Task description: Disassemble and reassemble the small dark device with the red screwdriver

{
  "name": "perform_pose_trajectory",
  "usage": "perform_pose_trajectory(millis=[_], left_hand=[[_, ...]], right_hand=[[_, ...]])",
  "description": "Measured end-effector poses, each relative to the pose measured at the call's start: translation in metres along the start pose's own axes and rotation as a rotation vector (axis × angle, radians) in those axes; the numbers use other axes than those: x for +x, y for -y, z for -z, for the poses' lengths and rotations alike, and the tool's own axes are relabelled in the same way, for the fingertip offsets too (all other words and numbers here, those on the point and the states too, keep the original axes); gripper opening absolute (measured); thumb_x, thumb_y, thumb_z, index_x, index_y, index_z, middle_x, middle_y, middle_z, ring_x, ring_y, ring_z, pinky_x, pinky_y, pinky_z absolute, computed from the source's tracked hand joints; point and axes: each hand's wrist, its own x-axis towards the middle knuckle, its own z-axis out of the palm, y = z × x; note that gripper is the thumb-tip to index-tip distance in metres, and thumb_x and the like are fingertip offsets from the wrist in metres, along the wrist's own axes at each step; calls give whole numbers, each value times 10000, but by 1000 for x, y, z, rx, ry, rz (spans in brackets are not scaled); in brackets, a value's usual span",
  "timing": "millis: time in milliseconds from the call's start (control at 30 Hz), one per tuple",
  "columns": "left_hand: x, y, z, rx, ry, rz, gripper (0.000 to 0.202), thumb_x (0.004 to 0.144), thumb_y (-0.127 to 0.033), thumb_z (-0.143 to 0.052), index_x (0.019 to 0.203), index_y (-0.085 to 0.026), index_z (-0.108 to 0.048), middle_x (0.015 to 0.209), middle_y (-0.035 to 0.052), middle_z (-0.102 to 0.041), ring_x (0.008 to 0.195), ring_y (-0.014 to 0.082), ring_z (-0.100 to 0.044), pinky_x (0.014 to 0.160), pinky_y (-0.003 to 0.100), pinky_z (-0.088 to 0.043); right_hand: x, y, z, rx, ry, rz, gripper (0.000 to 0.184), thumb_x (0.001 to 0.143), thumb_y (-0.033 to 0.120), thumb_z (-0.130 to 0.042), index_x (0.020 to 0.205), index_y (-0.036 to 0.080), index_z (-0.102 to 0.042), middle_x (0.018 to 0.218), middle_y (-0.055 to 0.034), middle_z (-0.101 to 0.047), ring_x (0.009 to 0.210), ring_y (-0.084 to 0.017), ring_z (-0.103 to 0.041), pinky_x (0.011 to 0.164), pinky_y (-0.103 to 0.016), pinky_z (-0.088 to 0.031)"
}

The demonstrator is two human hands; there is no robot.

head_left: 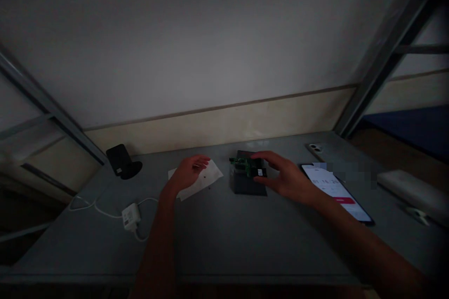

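One board (242,165) was gripped between the right hand's (286,177) thumb and fingers — over one dark pad (249,188). One left hand (187,173), fingers loosely parted, hovered above one paper (212,175) — one lit phone (335,190) lay rightward.

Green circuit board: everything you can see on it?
The green circuit board is small, with a dark section and a small white label toward its right end; finer parts are too dim to read. It runs roughly left to right over a dark flat item; whether it rests there, I can't tell. The right hand appears to grip its right end.
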Motion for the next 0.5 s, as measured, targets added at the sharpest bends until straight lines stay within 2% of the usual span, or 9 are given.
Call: perform_pose_trajectory(millis=[67,167,333,500], left_hand=[[-4,-6,6,114,24,27,320,805,-157,-566,1092,-173,-705,986,74,-716,855,168,-645,787,280,-496],[-11,-12,9,285,121,72,231,760,-207,-636,965,-185,-741,856,40,-691,756,165,-608,706,267,-452],[-16,-13,-1,266,342,189,213,700,-188,-649,875,-180,-769,788,42,-718,708,183,-646,650,264,-444],[-16,-16,-11,227,317,194,122,707,-201,-649,760,-191,-759,760,48,-739,726,193,-669,657,262,-448]], right_hand=[[-1,-2,3,19,54,-31,514,816,295,-739,1302,306,-572,1294,-50,-645,1149,-251,-657,1009,-459,-540],[0,-5,6,-6,58,-60,516,807,284,-742,1297,287,-581,1283,-61,-649,1129,-258,-660,994,-457,-540],[1,-7,9,-32,15,-80,505,813,272,-738,1293,273,-581,1270,-67,-655,1115,-268,-660,1001,-470,-528],[1,-4,7,-27,20,-86,509,821,280,-728,1307,279,-577,1277,-71,-658,1112,-276,-666,989,-476,-539]])
